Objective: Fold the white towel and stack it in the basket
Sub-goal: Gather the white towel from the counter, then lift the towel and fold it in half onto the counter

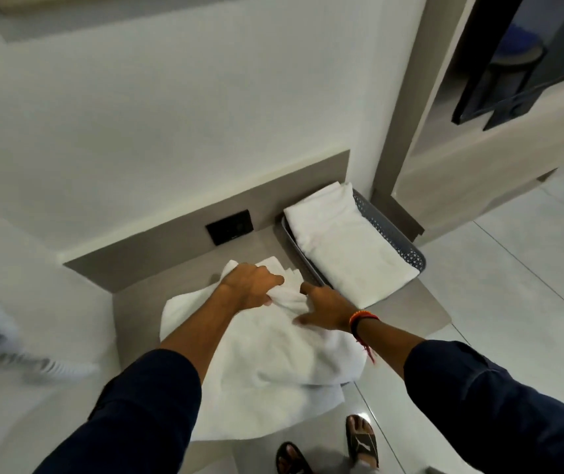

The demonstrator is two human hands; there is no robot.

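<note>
Grey surface (420, 313) against a white wall, with a white towel (266, 364) spread loosely across it.
At the towel's far edge the left hand (253, 285) pinches a bunched fold of cloth, while the right hand (325, 307), a red-and-orange thread band (362, 319) on its wrist, lies open with fingers spread flat on the towel. Just beyond, a grey perforated basket (407, 248) sits at the surface's right end and holds a folded white towel (345, 241). Sandalled feet (362, 439) show below.

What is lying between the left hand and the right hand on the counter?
In the head view, only bunched folds of the loose white towel lie between the left hand and the right hand. The left fingers pinch it; the right hand rests on it.
</note>
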